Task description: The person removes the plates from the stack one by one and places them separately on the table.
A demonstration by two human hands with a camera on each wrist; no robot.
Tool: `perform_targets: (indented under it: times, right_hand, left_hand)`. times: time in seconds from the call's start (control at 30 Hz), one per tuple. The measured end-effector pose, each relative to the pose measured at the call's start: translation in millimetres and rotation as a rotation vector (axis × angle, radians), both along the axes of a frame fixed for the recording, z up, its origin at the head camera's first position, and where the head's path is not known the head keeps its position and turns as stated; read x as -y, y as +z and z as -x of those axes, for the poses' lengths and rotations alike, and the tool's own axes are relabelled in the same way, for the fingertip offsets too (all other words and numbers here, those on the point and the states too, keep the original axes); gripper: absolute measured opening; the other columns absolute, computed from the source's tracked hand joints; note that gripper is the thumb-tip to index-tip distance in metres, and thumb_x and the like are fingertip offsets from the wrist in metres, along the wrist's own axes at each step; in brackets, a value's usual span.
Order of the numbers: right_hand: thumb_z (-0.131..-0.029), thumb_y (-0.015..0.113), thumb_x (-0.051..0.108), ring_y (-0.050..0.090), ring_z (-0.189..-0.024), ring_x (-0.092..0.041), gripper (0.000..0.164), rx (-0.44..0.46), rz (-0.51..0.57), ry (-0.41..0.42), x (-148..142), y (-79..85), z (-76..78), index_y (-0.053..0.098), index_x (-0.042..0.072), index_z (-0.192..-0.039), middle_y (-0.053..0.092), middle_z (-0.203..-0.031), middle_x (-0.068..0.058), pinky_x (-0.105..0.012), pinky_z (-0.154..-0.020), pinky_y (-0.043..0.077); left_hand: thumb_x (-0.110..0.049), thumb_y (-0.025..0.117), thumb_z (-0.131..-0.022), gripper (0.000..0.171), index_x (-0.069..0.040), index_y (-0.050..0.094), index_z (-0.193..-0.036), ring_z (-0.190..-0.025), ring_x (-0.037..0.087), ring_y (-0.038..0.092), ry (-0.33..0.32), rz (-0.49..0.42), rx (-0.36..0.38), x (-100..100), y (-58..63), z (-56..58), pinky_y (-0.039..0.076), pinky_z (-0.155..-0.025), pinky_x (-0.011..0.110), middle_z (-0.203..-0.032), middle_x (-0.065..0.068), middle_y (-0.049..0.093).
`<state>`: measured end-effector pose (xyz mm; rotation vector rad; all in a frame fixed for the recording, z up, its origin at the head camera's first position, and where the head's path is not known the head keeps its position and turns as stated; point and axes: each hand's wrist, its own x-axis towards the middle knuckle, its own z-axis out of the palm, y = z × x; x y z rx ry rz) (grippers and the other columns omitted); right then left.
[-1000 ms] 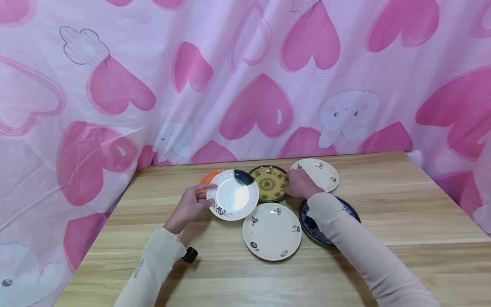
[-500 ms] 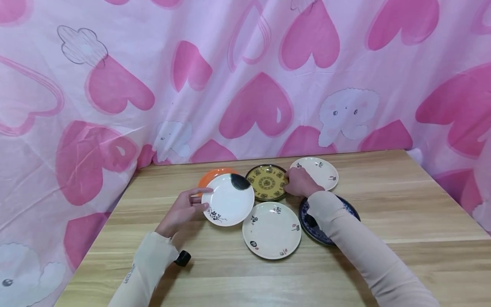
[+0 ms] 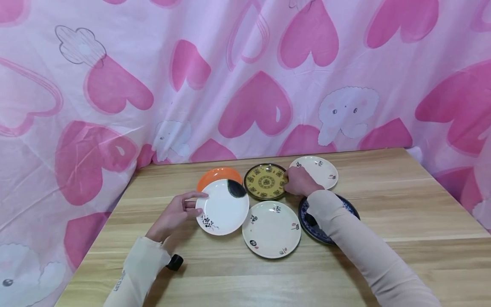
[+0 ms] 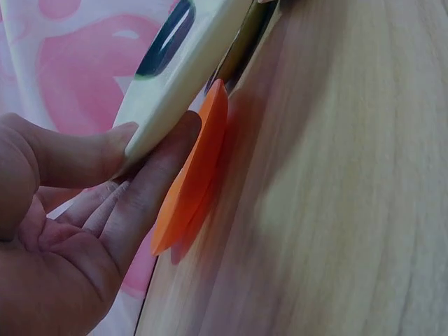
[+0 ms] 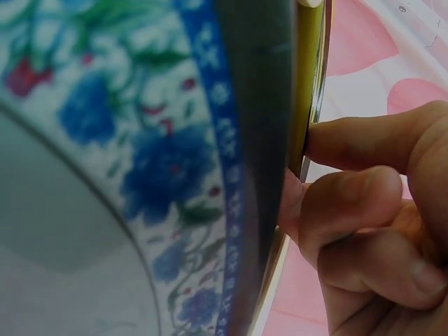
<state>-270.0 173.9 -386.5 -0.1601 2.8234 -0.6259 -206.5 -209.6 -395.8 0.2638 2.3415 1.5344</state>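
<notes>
My left hand [image 3: 174, 215] pinches the left rim of a white plate [image 3: 224, 209] with a black patch and a floral print, thumb above and fingers below. In the left wrist view that plate hangs over the table, above an orange plate [image 4: 192, 178]. My right hand [image 3: 301, 182] pinches the right rim of a yellow-brown patterned plate [image 3: 264, 181]. Its index finger and thumb meet at that rim in the right wrist view. Under the right forearm, a blue floral plate [image 3: 347, 209] is partly hidden; it fills much of the right wrist view.
A cream plate [image 3: 272, 234] with small motifs lies front and centre. Another cream plate [image 3: 322, 172] lies at the back right, just beyond the right hand. Behind the wooden table [image 3: 414, 204] hangs a pink heart-print curtain [image 3: 253, 102].
My left hand has moved left and toward me with the white plate, uncovering more of the orange plate. The yellow-brown plate has shifted slightly left, while my right hand stays at its rim.
</notes>
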Motion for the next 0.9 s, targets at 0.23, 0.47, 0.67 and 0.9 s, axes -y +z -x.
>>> perform_targets:
  times: [0.23, 0.47, 0.67, 0.9]
  right_hand:
    - [-0.089, 0.066, 0.010, 0.058, -0.106, -0.028, 0.047, -0.005, -0.001, 0.009, 0, 1.3, -1.5, 0.061, -0.002, -0.133, 0.065, -0.129, -0.020, -0.044, -0.100, 0.049]
    - [-0.090, 0.064, 0.011, 0.058, -0.113, -0.029, 0.050, 0.008, 0.005, -0.006, 2, 0.9, -2.8, 0.057, -0.003, -0.137, 0.062, -0.135, -0.022, -0.047, -0.106, 0.048]
    - [-0.088, 0.064, 0.010, 0.058, -0.099, -0.027, 0.040, -0.005, -0.004, 0.004, 2, 0.8, -2.5, 0.066, -0.001, -0.126, 0.068, -0.117, -0.017, -0.039, -0.092, 0.050]
    - [-0.086, 0.064, 0.008, 0.057, -0.089, -0.024, 0.028, -0.009, -0.005, 0.010, 1, 1.2, -1.6, 0.070, 0.000, -0.112, 0.066, -0.100, -0.013, -0.033, -0.079, 0.047]
  left_hand:
    - [-0.004, 0.067, -0.092, 0.047, -0.007, 0.057, -0.138, -0.080, 0.012, 0.064, -0.036, 0.048, -0.006, 6, -1.4, -2.8, 0.054, -0.071, 0.024, -0.092, 0.006, 0.072]
    - [-0.002, 0.065, -0.093, 0.044, -0.006, 0.058, -0.136, -0.075, 0.012, 0.061, -0.097, 0.049, -0.021, 11, -7.3, -4.8, 0.053, -0.068, 0.024, -0.089, 0.003, 0.069]
    - [-0.004, 0.065, -0.093, 0.045, -0.005, 0.057, -0.138, -0.081, 0.012, 0.064, -0.106, 0.053, -0.007, 17, -7.5, -9.3, 0.054, -0.072, 0.023, -0.094, 0.008, 0.071]
    - [0.000, 0.064, -0.093, 0.044, 0.000, 0.056, -0.136, -0.079, 0.011, 0.063, -0.173, 0.062, -0.036, 26, -10.1, -9.8, 0.055, -0.072, 0.023, -0.096, 0.017, 0.070]
